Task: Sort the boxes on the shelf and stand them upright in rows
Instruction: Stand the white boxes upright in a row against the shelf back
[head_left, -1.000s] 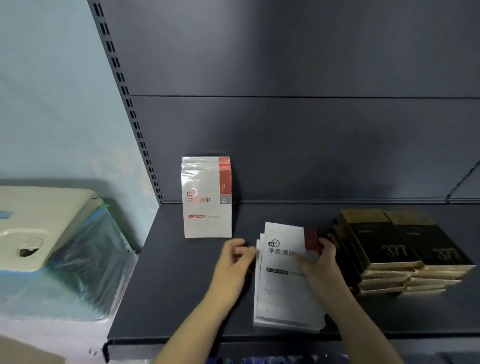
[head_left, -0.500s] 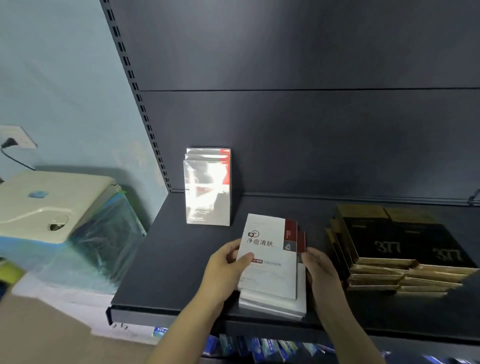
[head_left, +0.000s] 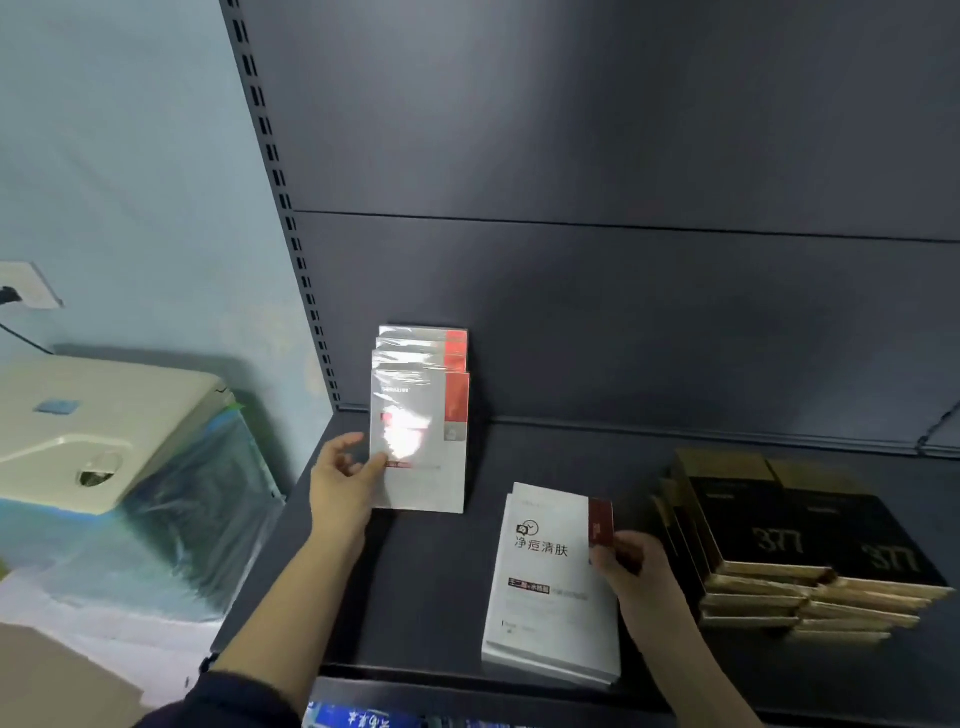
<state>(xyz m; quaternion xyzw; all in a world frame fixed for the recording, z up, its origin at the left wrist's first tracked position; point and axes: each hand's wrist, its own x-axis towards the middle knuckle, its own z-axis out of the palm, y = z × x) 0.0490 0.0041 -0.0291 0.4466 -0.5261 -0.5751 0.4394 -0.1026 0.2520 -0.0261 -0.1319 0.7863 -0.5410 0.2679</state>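
A row of white boxes with red corners (head_left: 422, 358) stands upright at the back left of the dark shelf (head_left: 426, 587). My left hand (head_left: 343, 483) grips the left edge of the frontmost white box (head_left: 426, 457), which stands upright in front of that row. A flat stack of the same white boxes (head_left: 550, 582) lies near the shelf's front edge. My right hand (head_left: 631, 566) holds the right edge of that stack at its red corner. Two flat stacks of black and gold boxes (head_left: 800, 551) lie at the right.
A cream machine (head_left: 98, 431) on a plastic-wrapped base stands left of the shelf, below a wall socket (head_left: 28, 286). The shelf's slotted upright (head_left: 291, 234) rises at the left. Blue packages (head_left: 363, 719) show on the shelf below.
My left hand lifted one white box off the flat stack, carried it left and back, and stood it upright in front of the row. My right hand stayed at the stack.
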